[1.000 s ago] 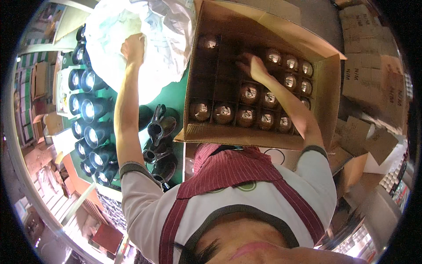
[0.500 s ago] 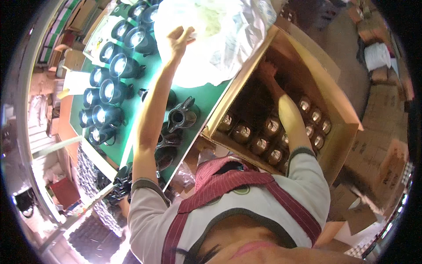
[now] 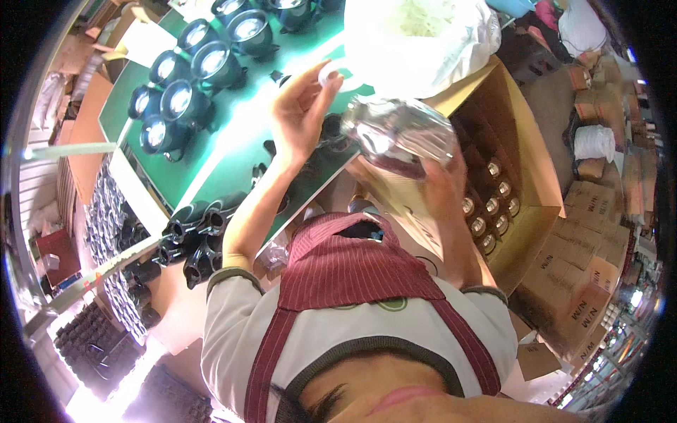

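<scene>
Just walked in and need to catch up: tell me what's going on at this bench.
A person in a striped apron stands at a green table. Their right hand holds a shiny reflector cup above an open cardboard box with more metal-topped pieces inside. Their left hand pinches a small white ring. Dark lamp housings line the table, near a white plastic bag.

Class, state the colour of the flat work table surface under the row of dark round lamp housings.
Green: the flat work table surface shows best in the head view, beneath the dark round lamp housings.
</scene>
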Demonstrator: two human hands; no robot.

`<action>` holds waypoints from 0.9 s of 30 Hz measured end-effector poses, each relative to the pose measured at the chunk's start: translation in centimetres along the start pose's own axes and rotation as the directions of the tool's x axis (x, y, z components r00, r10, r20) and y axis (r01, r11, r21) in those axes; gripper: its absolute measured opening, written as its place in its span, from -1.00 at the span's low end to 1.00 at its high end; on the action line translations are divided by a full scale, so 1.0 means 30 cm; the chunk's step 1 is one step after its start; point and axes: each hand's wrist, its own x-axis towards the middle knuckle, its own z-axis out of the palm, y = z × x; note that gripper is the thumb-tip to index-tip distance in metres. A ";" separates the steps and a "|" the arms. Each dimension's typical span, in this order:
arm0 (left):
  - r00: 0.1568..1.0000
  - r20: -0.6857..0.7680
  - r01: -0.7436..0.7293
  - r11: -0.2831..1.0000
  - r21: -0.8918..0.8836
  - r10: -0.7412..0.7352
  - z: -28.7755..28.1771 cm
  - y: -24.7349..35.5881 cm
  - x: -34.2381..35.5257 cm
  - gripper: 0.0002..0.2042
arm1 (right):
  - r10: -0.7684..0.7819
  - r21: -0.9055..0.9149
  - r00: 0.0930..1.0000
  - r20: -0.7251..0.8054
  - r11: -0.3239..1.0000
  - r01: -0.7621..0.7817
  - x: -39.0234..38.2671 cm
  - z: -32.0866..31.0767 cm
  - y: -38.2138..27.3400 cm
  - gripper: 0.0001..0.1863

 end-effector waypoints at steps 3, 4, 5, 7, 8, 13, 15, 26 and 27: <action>0.940 0.130 -0.342 0.874 0.344 0.317 -0.194 0.059 -0.105 -0.68 | 0.045 0.219 0.999 0.020 0.975 -0.049 -0.018 0.194 0.018 -0.34; 0.923 0.184 -0.386 0.817 0.430 0.339 -0.253 0.087 -0.130 -0.63 | 0.036 0.205 0.999 0.019 0.978 -0.039 -0.028 0.234 0.012 -0.36; 0.902 0.205 -0.430 0.770 0.471 0.379 -0.303 0.110 -0.155 -0.63 | -0.001 0.203 0.998 0.066 0.979 -0.012 -0.041 0.270 0.030 -0.44; 0.851 0.256 -0.519 0.665 0.537 0.458 -0.406 0.146 -0.193 -0.64 | 0.149 0.439 0.976 0.160 0.875 -0.206 -0.084 0.359 0.046 -0.45; 0.816 0.287 -0.569 0.607 0.555 0.502 -0.459 0.157 -0.200 -0.64 | 0.212 0.535 0.954 0.210 0.792 -0.294 -0.102 0.399 0.043 -0.45; 0.766 0.378 -0.637 0.537 0.552 0.520 -0.682 0.208 -0.270 -0.65 | 0.243 0.612 0.842 0.482 0.595 -0.522 -0.167 0.550 0.086 -0.36; 0.755 0.421 -0.654 0.532 0.538 0.502 -0.731 0.255 -0.290 -0.66 | 0.187 0.641 0.816 0.547 0.533 -0.552 -0.180 0.593 0.097 -0.33; 0.999 -0.034 -0.035 0.987 -0.154 0.030 -0.798 0.181 -0.440 -0.86 | 0.215 0.535 0.635 0.742 0.382 -0.754 -0.191 0.725 0.207 -0.19; 0.996 -0.071 0.027 0.969 -0.245 -0.045 -0.801 0.173 -0.445 -0.86 | 0.190 0.550 0.614 0.766 0.301 -0.779 -0.195 0.723 0.232 -0.18</action>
